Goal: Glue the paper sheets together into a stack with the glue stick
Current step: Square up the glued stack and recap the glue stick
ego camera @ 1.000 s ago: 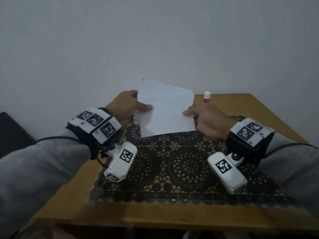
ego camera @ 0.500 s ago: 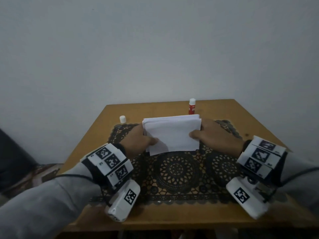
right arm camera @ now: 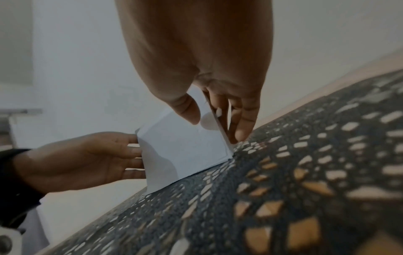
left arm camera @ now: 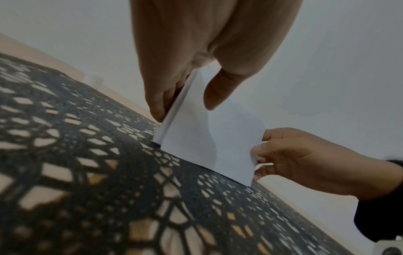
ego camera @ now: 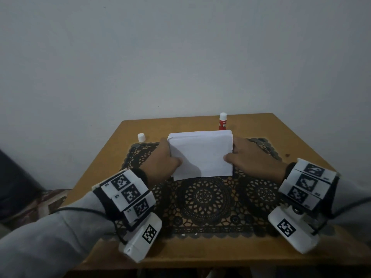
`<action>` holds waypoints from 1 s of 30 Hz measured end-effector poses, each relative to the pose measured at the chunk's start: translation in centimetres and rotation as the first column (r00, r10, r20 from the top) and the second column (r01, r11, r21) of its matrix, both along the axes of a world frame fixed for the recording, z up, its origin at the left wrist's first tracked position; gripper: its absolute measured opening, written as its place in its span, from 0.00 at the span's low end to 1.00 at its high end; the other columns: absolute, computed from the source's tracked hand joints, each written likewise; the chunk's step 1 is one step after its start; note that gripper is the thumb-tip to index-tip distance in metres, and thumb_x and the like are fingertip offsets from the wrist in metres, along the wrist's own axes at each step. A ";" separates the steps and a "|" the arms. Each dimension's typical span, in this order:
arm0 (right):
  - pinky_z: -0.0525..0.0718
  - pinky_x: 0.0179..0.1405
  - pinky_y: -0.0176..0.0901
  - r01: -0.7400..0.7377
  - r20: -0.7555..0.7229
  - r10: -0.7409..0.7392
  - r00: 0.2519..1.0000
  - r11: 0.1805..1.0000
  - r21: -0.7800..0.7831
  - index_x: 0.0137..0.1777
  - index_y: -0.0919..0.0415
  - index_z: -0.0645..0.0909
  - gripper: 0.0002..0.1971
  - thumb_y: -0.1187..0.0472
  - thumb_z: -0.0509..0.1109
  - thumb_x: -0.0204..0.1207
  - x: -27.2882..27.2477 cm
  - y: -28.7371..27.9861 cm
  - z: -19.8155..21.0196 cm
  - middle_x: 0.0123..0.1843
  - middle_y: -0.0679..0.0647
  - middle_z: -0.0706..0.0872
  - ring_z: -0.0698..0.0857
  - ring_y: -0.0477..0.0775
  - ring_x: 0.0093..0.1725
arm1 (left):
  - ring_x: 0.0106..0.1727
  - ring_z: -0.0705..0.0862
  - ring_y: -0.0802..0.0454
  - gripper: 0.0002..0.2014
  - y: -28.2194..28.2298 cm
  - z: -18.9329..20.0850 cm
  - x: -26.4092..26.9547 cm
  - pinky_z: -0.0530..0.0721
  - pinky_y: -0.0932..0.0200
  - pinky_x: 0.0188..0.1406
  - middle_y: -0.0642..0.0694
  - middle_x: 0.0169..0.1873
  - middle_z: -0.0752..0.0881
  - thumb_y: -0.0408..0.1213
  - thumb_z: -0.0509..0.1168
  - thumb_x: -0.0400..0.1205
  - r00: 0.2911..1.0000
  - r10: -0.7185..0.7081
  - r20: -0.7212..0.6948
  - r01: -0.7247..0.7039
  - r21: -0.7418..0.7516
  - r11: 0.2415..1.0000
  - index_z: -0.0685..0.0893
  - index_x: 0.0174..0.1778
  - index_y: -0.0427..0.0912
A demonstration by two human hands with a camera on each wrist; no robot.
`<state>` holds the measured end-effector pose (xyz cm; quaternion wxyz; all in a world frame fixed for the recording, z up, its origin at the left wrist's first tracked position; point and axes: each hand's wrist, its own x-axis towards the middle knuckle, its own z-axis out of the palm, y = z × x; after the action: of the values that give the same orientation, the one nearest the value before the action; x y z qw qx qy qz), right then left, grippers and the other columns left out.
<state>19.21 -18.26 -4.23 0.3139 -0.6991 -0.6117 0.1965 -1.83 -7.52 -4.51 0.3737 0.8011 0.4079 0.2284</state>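
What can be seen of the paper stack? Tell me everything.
The paper stack is a bundle of plain white sheets, top edges slightly uneven. It stands on its lower edge on the black lace mat, leaning back, edges apparently being squared. The left hand pinches its left side, thumb in front, fingers behind; the right hand pinches the right side likewise. The glue stick stands apart behind it.

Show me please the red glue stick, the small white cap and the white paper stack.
red glue stick [ego camera: 222,124], head view, red label.
small white cap [ego camera: 141,137], head view, side.
white paper stack [ego camera: 202,155], head view, front sheet.
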 end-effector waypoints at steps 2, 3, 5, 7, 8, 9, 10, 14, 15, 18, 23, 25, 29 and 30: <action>0.81 0.52 0.36 -0.008 0.091 0.010 0.996 1.000 -0.029 0.76 0.52 0.69 0.23 0.65 0.61 0.82 0.1 0.0 0.1 0.63 0.43 0.80 0.81 0.46 0.58 | 0.61 0.78 0.49 0.23 0.2 -0.1 0.0 0.81 0.63 0.49 0.46 0.62 0.79 0.31 0.62 0.82 0.997 -0.005 -0.080 0.008 0.034 0.999 0.65 0.73 0.39; 0.83 0.53 0.39 -0.003 0.137 0.009 0.991 0.999 -0.043 0.74 0.54 0.72 0.21 0.65 0.62 0.81 0.3 0.1 0.0 0.62 0.44 0.82 0.82 0.47 0.56 | 0.60 0.79 0.49 0.21 0.3 -0.1 -0.1 0.80 0.63 0.49 0.46 0.60 0.80 0.31 0.62 0.82 0.991 -0.005 -0.132 0.013 0.058 0.998 0.68 0.72 0.39; 0.85 0.53 0.45 0.026 0.186 -0.013 0.982 0.997 -0.069 0.65 0.58 0.78 0.14 0.65 0.62 0.81 0.6 0.0 -0.1 0.58 0.49 0.85 0.84 0.50 0.53 | 0.58 0.80 0.47 0.15 0.3 -0.2 -0.2 0.81 0.56 0.55 0.46 0.56 0.82 0.32 0.62 0.82 0.978 0.011 -0.206 0.012 0.111 0.994 0.74 0.65 0.40; 0.86 0.50 0.48 0.047 0.165 -0.032 0.986 0.995 -0.085 0.58 0.64 0.81 0.10 0.65 0.63 0.80 0.8 -0.1 -0.1 0.54 0.53 0.87 0.85 0.54 0.49 | 0.57 0.82 0.47 0.13 0.2 -0.2 -0.3 0.82 0.49 0.59 0.46 0.54 0.84 0.35 0.63 0.82 0.977 0.035 -0.210 -0.005 0.144 0.990 0.78 0.63 0.41; 0.87 0.46 0.52 0.053 0.123 -0.042 0.992 0.995 -0.087 0.55 0.68 0.82 0.09 0.65 0.64 0.79 0.8 -0.1 0.0 0.51 0.58 0.88 0.87 0.57 0.45 | 0.56 0.82 0.48 0.14 0.2 -0.1 -0.4 0.83 0.48 0.60 0.47 0.54 0.85 0.35 0.63 0.82 0.981 0.032 -0.190 -0.005 0.140 0.990 0.78 0.63 0.41; 0.88 0.41 0.53 0.066 0.067 -0.060 0.996 0.993 -0.094 0.53 0.71 0.82 0.09 0.66 0.64 0.79 0.7 -0.1 0.2 0.47 0.61 0.89 0.87 0.58 0.41 | 0.56 0.83 0.48 0.14 0.2 0.1 -0.5 0.83 0.48 0.60 0.47 0.53 0.85 0.34 0.64 0.82 0.986 0.019 -0.163 0.000 0.114 0.993 0.79 0.64 0.40; 0.88 0.35 0.50 0.090 0.010 -0.089 0.996 0.989 -0.116 0.51 0.71 0.82 0.09 0.66 0.64 0.79 0.6 -0.1 0.4 0.44 0.62 0.88 0.88 0.58 0.38 | 0.54 0.83 0.48 0.13 0.3 0.3 -0.5 0.84 0.48 0.58 0.47 0.51 0.86 0.33 0.64 0.82 0.990 0.006 -0.141 0.006 0.085 0.996 0.80 0.62 0.40; 0.85 0.28 0.43 0.182 -0.127 -0.233 0.964 0.929 -0.322 0.43 0.69 0.82 0.08 0.64 0.67 0.78 0.7 0.3 0.8 0.36 0.60 0.87 0.85 0.56 0.30 | 0.46 0.86 0.44 0.04 0.8 0.9 -0.3 0.88 0.46 0.50 0.42 0.44 0.86 0.32 0.69 0.80 0.979 -0.013 -0.205 0.004 -0.041 0.999 0.82 0.46 0.37; 0.84 0.28 0.42 0.192 -0.098 -0.243 0.965 0.911 -0.365 0.42 0.69 0.83 0.09 0.63 0.67 0.78 0.7 0.3 0.7 0.35 0.61 0.87 0.85 0.56 0.30 | 0.43 0.86 0.44 0.04 0.6 0.8 -0.2 0.89 0.48 0.45 0.42 0.42 0.86 0.33 0.70 0.79 0.969 -0.014 -0.246 -0.003 -0.072 0.997 0.81 0.46 0.39; 0.81 0.21 0.37 0.223 0.097 -0.202 0.975 0.904 -0.364 0.41 0.70 0.83 0.13 0.60 0.67 0.78 1.1 0.5 -0.1 0.34 0.61 0.89 0.83 0.54 0.27 | 0.45 0.85 0.43 0.15 0.5 0.3 0.2 0.88 0.47 0.45 0.41 0.45 0.85 0.35 0.72 0.78 0.933 0.033 -0.357 -0.035 0.001 0.999 0.75 0.56 0.40; 0.78 0.20 0.36 0.264 0.262 -0.184 0.947 0.912 -0.315 0.35 0.69 0.83 0.16 0.56 0.67 0.78 1.5 0.8 0.3 0.29 0.60 0.87 0.80 0.52 0.23 | 0.57 0.79 0.48 0.30 0.4 0.5 0.1 0.80 0.54 0.52 0.45 0.61 0.79 0.50 0.72 0.76 0.874 -0.075 -0.481 0.148 0.116 0.982 0.69 0.70 0.46; 0.77 0.28 0.41 0.272 0.303 -0.188 0.934 0.924 -0.268 0.30 0.61 0.77 0.16 0.56 0.68 0.78 2.0 1.5 1.1 0.27 0.56 0.82 0.78 0.52 0.26 | 0.66 0.73 0.46 0.40 0.1 0.6 0.2 0.76 0.50 0.64 0.46 0.70 0.71 0.58 0.73 0.72 0.771 -0.154 -0.618 0.265 0.091 0.960 0.63 0.76 0.51; 0.81 0.40 0.47 0.310 0.275 -0.267 0.924 0.943 -0.125 0.41 0.63 0.81 0.06 0.61 0.69 0.77 3.6 4.5 2.5 0.41 0.58 0.86 0.84 0.55 0.40 | 0.58 0.75 0.49 0.39 0.1 0.5 0.6 0.77 0.54 0.54 0.44 0.65 0.74 0.63 0.67 0.74 0.765 -0.123 -0.633 0.238 0.101 0.966 0.63 0.75 0.47; 0.83 0.43 0.49 0.324 0.221 -0.295 0.929 0.940 -0.108 0.47 0.67 0.83 0.09 0.60 0.71 0.76 4.2 5.5 2.5 0.44 0.62 0.88 0.86 0.58 0.42 | 0.51 0.77 0.52 0.34 0.3 0.6 0.6 0.77 0.57 0.46 0.46 0.60 0.78 0.61 0.65 0.77 0.799 -0.110 -0.592 0.211 0.105 0.972 0.65 0.72 0.46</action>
<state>23.37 -12.81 -1.77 0.2265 -0.8238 -0.5066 0.1156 -1.21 -7.26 -3.87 0.1811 0.8923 0.4126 -0.0271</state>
